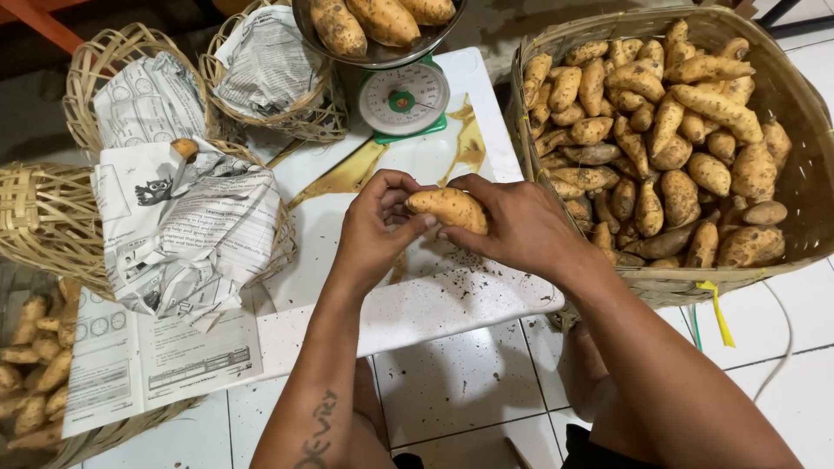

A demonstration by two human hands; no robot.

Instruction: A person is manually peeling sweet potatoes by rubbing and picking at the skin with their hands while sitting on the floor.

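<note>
Left hand [375, 227], right hand [512, 221] grip tan, dirt-speckled, tapered sweet potato [448, 209].

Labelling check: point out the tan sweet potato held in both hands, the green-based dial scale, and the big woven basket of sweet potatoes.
tan sweet potato [449, 208], head view, middle of skin
green-based dial scale [404, 98], head view, dial face
big woven basket [804, 104], head view, right wall

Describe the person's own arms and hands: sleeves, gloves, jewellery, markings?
Both arms are bare to the frame edge, with no sleeves in view. The left hand and right hand wear no gloves, rings or watch. A dark script tattoo runs along the left forearm.
</note>
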